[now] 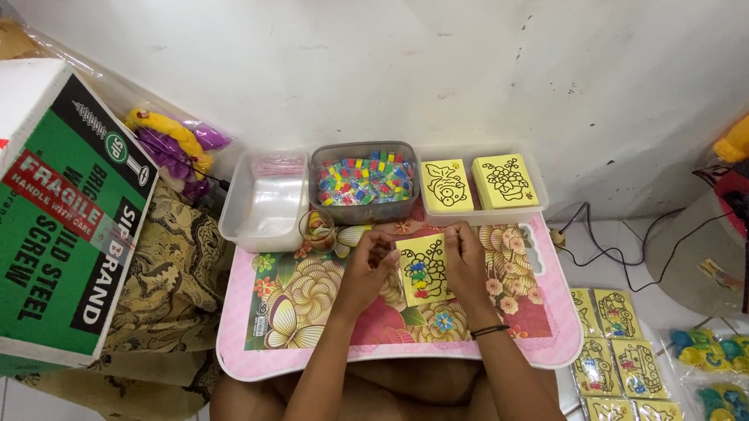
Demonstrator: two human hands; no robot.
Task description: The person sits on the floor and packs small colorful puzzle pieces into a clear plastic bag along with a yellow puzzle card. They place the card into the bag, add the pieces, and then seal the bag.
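Over a small pink lap table (253, 360) with a flower and butterfly print, both hands meet at a yellow square card (423, 268) bearing a black line drawing with some coloured pieces on it. My right hand (465, 259) grips the card's right and top edge. My left hand (369, 266) is at its left edge, fingers curled, pinching something too small to make out. A clear tub of small coloured blocks (364, 182) stands just beyond the hands. A small round container (317, 230) of coloured bits sits left of my left hand.
A clear tray of plastic bags (266, 200) is at the back left, a tray with two stacks of yellow cards (480, 183) at the back right. A large cardboard box (51, 216) stands left. Packed cards (618, 360) and bagged toys (717, 372) lie on the floor right.
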